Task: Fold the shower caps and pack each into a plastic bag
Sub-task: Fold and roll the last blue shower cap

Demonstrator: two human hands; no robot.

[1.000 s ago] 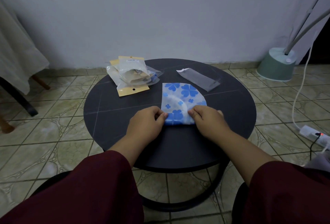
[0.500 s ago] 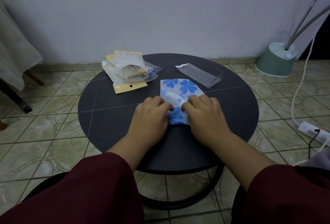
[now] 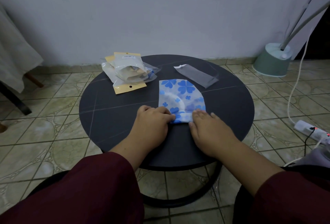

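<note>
A white shower cap (image 3: 180, 96) with blue clover prints lies folded flat on the round dark table (image 3: 110, 116). Its near edge is rolled into a narrow fold. My left hand (image 3: 151, 125) pinches that fold at its left end, and my right hand (image 3: 208, 129) presses on its right end, fingers flat. An empty clear plastic bag (image 3: 196, 75) lies behind the cap to the right. A pile of packed bags (image 3: 125, 71) with tan header cards sits at the back left of the table.
A mint-green lamp base (image 3: 271, 62) with white poles stands on the tiled floor at right. A white power strip (image 3: 310, 130) with a red light and cables lies at far right. A cloth-draped table (image 3: 12, 52) is at far left.
Both hands drew back toward me from over the cap's middle to its near edge, leaving a narrow rolled fold there. More of the cap's printed surface shows now.
</note>
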